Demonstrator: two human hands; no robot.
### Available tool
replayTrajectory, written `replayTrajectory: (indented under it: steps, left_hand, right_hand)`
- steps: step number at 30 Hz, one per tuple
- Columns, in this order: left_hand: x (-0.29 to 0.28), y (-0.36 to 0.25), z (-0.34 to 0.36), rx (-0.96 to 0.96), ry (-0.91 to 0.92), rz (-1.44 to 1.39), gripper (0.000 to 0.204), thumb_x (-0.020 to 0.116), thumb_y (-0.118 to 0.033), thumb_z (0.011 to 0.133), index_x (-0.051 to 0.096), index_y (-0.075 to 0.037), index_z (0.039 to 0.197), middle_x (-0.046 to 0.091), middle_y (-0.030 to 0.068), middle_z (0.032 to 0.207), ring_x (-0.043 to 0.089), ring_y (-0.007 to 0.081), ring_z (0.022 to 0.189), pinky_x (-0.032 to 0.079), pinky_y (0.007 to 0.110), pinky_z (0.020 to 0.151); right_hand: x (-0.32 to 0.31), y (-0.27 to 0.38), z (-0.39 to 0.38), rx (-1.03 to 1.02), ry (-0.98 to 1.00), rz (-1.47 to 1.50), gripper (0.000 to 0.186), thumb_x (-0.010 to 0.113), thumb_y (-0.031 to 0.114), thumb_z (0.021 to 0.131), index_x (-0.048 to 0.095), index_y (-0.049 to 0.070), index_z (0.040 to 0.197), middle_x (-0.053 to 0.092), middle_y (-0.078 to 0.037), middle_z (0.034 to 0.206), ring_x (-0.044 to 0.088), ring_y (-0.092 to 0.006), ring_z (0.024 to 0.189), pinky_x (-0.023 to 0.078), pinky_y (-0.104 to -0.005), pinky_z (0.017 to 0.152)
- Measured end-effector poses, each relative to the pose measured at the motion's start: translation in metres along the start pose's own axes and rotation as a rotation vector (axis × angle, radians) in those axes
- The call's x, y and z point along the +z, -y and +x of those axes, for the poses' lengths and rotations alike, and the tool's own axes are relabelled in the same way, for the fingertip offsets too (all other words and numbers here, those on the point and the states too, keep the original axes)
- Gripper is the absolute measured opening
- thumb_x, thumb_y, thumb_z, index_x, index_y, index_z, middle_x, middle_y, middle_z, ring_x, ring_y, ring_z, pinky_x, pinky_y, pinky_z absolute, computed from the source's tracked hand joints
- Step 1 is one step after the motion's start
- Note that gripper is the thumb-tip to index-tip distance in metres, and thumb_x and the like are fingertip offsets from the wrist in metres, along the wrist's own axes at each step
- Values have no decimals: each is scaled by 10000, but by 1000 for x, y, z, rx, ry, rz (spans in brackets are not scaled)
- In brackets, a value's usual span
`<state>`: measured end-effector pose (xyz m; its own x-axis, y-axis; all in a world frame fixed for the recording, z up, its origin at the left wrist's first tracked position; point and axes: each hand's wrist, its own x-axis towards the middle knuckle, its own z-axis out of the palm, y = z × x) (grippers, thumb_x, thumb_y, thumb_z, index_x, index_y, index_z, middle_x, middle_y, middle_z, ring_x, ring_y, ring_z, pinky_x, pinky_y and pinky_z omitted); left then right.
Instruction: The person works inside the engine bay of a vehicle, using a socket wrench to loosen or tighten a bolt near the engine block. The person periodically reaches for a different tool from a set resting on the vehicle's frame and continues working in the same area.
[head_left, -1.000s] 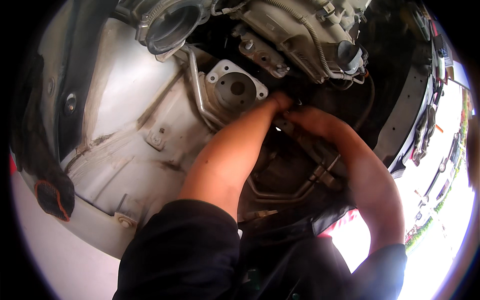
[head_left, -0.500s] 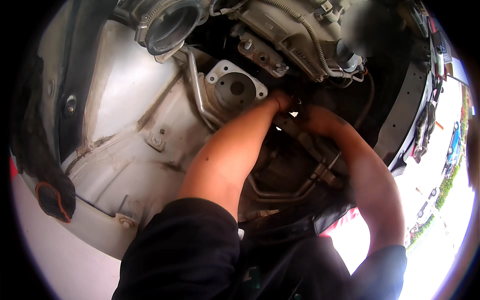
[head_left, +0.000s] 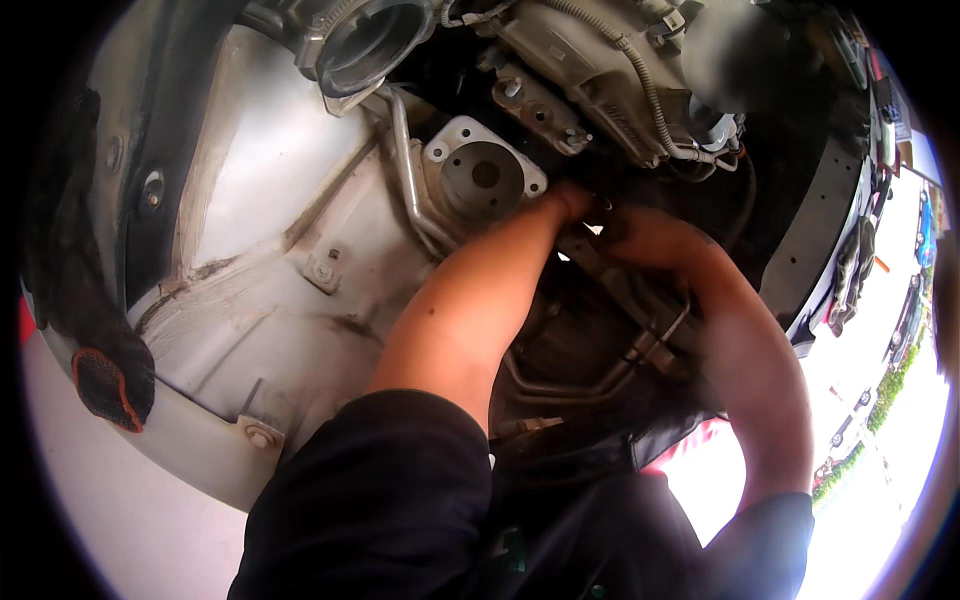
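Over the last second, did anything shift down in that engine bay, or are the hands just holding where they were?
Hardly anything changed. Both hands stay deep in the dark gap beside the round metal mount: the left hand and the right hand keep close together on a small part that is too hidden to name. Nothing was visibly taken up or let go. The ribbed hose and the thin metal pipes lie as before.

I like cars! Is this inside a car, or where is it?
Probably a car's engine bay, open outdoors. Both hands reach deep between a grey engine block, bent metal pipes and white painted body panels; parked cars show at right.
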<state>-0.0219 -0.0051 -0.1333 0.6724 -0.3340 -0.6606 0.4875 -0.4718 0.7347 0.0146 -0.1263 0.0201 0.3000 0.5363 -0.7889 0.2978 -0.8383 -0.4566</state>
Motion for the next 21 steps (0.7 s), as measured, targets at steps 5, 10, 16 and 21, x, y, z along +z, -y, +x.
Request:
replayTrajectory:
  steps: [5,10,16,21]
  left_hand:
    - [4,34,11,133,-32,85,334,584,-312,770,642,-28,935,637,108,931,601,183,812,480,329,714]
    - [4,-13,-5,-128,35,-456,253,614,-234,755,647,-35,908,630,106,896,603,217,800,504,357,637]
    - [31,69,47,305,-108,-282,246,621,-210,754,634,-48,938,623,106,919,598,212,773,509,359,632]
    - [32,53,50,227,-68,-122,235,614,-205,751,635,-64,937,621,98,924,593,199,783,497,354,646]
  right_hand:
    - [2,20,9,42,88,-222,419,575,358,756,556,69,1059,608,-184,957,585,-327,885,458,-397,772]
    - [-17,43,-5,298,26,526,389,549,340,777,546,117,1095,603,-164,992,589,-331,873,467,-394,762]
    - [-10,34,1,210,156,-280,396,547,339,777,553,84,1079,595,-176,1008,594,-330,862,470,-396,755]
    - [17,5,11,56,-34,-175,400,553,349,791,561,24,1024,612,-185,908,602,-321,813,467,-407,725]
